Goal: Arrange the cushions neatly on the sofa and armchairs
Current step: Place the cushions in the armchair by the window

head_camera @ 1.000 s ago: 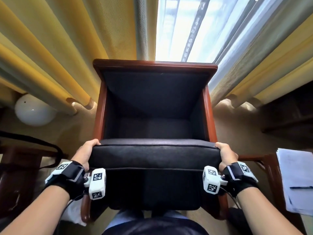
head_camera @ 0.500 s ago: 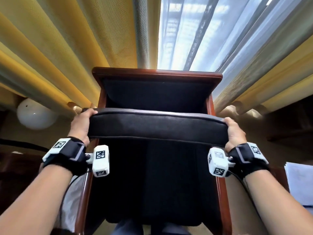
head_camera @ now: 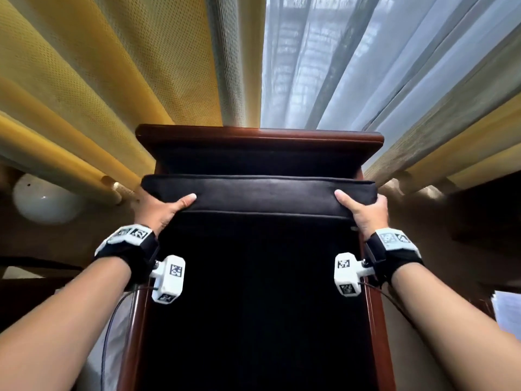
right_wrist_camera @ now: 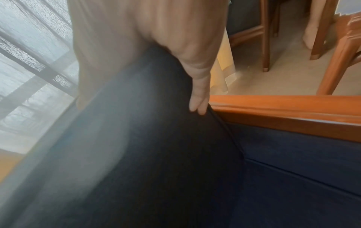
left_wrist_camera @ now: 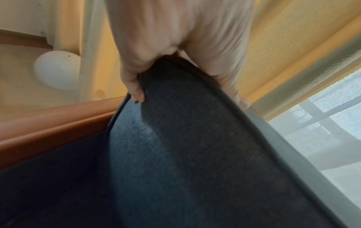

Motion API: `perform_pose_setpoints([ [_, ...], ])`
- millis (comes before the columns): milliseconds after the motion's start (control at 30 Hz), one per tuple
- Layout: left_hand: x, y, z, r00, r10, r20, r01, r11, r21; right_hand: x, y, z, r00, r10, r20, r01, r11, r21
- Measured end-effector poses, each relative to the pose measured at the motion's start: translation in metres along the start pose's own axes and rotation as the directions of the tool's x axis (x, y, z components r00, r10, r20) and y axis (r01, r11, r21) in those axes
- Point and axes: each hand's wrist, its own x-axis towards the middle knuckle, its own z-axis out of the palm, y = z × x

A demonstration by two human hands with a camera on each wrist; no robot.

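Note:
A dark cushion (head_camera: 259, 194) with piped edges stands on end inside the wooden armchair (head_camera: 259, 136), its top edge just below the chair's back rail. My left hand (head_camera: 160, 210) grips its upper left corner, thumb laid across the front. My right hand (head_camera: 363, 211) grips the upper right corner the same way. In the left wrist view the fingers (left_wrist_camera: 134, 91) curl over the cushion (left_wrist_camera: 195, 146) edge. In the right wrist view the fingers (right_wrist_camera: 199, 101) wrap the cushion (right_wrist_camera: 136, 146) next to the armrest (right_wrist_camera: 283, 108).
Yellow curtains (head_camera: 98, 94) and a sheer white curtain (head_camera: 352, 66) hang right behind the chair. A white globe lamp (head_camera: 42, 201) sits low at the left. Papers (head_camera: 507, 311) lie at the right edge. Other wooden chair legs (right_wrist_camera: 265, 38) stand on the carpet to the right.
Both hands have lifted the cushion's near edge from seat level and tipped it up toward the chair's backrest. The thumbs now lie across the cushion's front.

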Motion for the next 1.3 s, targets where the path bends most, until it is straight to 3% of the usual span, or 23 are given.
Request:
perform_pose_setpoints([
  [200, 0.071, 0.033, 0.011, 0.994, -0.087, 0.070, 0.075, 0.984, 0.160, 0.046, -0.042, 0.023, 1.000, 0.021, -0.011, -0.022, 0.995, -0.101],
  [367, 0.083, 0.054, 0.021, 0.987, -0.155, 0.037, 0.140, 0.954, 0.264, 0.057, -0.055, 0.032, 0.999, 0.039, -0.022, -0.043, 0.978, -0.203],
  [500, 0.083, 0.051, 0.020, 0.983, -0.179, 0.027, 0.171, 0.968, 0.185, 0.059, -0.055, 0.033, 0.999, 0.050, -0.017, -0.053, 0.974, -0.218],
  [667, 0.051, 0.022, 0.020, 0.996, -0.075, -0.046, 0.075, 0.997, 0.000, 0.053, -0.038, 0.028, 0.997, 0.072, -0.022, -0.074, 0.991, -0.114],
  [800, 0.020, 0.000, 0.024, 0.984, -0.136, -0.114, 0.104, 0.963, -0.249, 0.027, -0.034, 0.028, 0.972, 0.193, -0.134, -0.195, 0.981, -0.001],
  [900, 0.014, 0.002, 0.020, 0.991, -0.089, -0.101, 0.047, 0.932, -0.360, -0.001, -0.030, 0.035, 0.992, 0.065, -0.105, -0.075, 0.992, -0.097],
  [1100, 0.025, 0.003, 0.004, 0.996, -0.077, -0.050, 0.063, 0.971, -0.230, -0.009, -0.015, 0.031, 0.985, -0.167, -0.033, 0.145, 0.925, -0.351],
  [1300, -0.005, -0.009, 0.022, 0.988, -0.065, -0.144, 0.007, 0.930, -0.368, 0.000, -0.004, 0.014, 0.974, -0.207, -0.090, 0.183, 0.957, -0.224],
])
